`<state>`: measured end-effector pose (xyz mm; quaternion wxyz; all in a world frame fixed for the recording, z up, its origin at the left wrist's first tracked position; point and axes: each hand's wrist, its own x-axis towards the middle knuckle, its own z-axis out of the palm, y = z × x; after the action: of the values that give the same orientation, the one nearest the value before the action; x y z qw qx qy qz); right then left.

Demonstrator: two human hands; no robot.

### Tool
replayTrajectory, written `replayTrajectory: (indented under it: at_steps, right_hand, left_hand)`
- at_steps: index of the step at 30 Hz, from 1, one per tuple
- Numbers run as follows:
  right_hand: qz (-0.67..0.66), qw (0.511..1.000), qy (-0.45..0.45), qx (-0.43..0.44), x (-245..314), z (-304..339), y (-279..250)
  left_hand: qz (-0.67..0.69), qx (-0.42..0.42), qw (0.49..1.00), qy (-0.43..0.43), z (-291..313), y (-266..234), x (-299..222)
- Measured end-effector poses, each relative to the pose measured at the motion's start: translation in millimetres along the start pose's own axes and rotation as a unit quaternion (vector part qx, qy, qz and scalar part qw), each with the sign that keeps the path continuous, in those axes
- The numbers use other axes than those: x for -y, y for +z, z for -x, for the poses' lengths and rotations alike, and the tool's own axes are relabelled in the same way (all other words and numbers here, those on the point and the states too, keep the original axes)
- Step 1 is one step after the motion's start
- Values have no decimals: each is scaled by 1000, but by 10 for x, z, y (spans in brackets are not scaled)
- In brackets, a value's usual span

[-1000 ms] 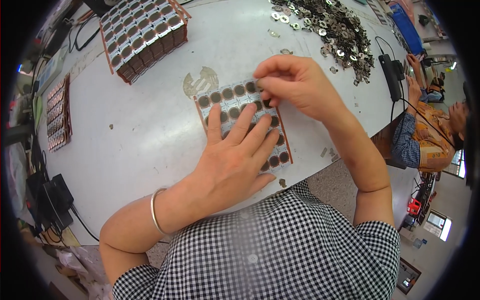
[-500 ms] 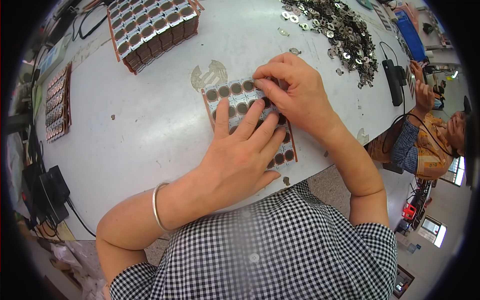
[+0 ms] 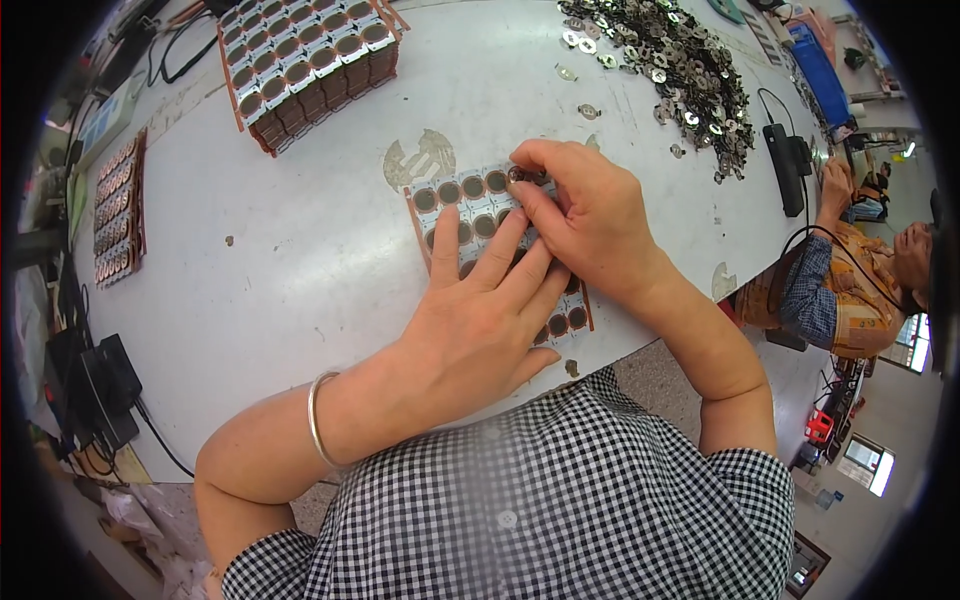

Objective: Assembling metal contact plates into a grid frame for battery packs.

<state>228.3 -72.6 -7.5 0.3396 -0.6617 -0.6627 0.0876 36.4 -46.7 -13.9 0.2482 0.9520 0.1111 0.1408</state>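
A panel of round dark discs set in white rows with copper-coloured side strips [image 3: 412, 212] lies on the white table in front of me. Across its middle my left hand [image 3: 480, 305] rests flat, fingers spread and pressing on the discs. My right hand [image 3: 590, 215] is at the panel's far right part, thumb and forefinger pinched together above the far row. Whatever is between those fingertips is too small and covered to make out. Both hands hide much of the panel's middle and right side.
A tall stack of similar panels [image 3: 310, 75] stands at the far left, and a smaller stack [image 3: 120, 210] at the left edge. A heap of small metal pieces [image 3: 690, 85] spreads at the far right. Black adapters and cables [image 3: 785, 165] lie beyond it, near another person [image 3: 850, 290].
My right hand has shifted slightly nearer to me, its fingers still pinched over the far row. The left hand stays almost in place on the panel.
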Motion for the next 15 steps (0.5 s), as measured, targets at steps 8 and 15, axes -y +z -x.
replayTrajectory:
  at_steps: [8,15]
  right_hand:
    - [-12,998,-56,18,-137,-58,-113]
    - [111,991,-73,10,-785,-254,-413]
  left_hand:
    - [-9,18,1000,-1,15,-42,-23]
    - [-23,17,1000,7,-19,-54,-9]
